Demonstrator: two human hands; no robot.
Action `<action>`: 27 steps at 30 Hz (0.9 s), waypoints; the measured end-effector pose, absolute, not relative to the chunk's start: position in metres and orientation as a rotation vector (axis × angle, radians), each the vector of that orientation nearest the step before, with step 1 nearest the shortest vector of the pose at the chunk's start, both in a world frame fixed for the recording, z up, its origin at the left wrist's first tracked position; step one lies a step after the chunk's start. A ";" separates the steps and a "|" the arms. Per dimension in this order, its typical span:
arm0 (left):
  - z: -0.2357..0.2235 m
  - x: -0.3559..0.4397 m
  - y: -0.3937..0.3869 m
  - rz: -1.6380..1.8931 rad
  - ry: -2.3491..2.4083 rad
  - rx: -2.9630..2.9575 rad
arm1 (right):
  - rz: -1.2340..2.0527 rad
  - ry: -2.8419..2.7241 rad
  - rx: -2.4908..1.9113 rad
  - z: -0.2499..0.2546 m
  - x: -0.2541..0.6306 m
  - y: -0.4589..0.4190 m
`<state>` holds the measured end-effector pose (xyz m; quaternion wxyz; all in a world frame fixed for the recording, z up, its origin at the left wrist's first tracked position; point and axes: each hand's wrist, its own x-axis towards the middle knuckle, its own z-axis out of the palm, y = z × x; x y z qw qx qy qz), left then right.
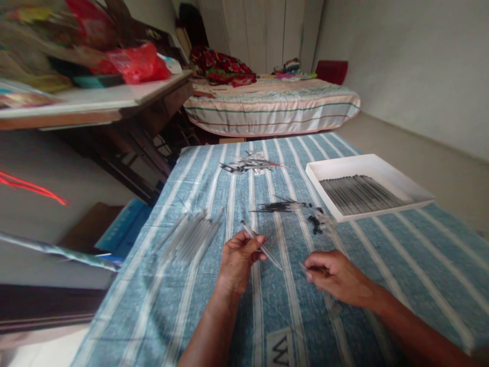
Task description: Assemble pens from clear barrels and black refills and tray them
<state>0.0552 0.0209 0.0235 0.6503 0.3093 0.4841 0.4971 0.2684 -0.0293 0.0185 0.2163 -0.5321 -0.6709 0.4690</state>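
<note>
My left hand (240,250) pinches a slim clear pen barrel (272,257), which slants from a dark upper end down toward my right hand. My right hand (334,275) is closed, thumb against fingers, on a small greyish piece too blurred to name. Left of my hands lies a bundle of clear barrels (194,237). Beyond them are thin black refills (280,206), with small black caps or plugs (315,224) at their right. A white box (397,181) at the right holds a row of grey pens (357,193).
A striped blue cloth (263,316) covers the table. A mixed pile of thin parts (252,163) lies at its far end. Behind it is a bed (275,109). A side desk (99,109) with a red plastic bag (139,63) stands on the left.
</note>
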 end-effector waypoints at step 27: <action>0.024 0.064 0.014 1.080 1.169 0.695 | 1.490 -1.209 -1.294 0.000 0.213 -0.036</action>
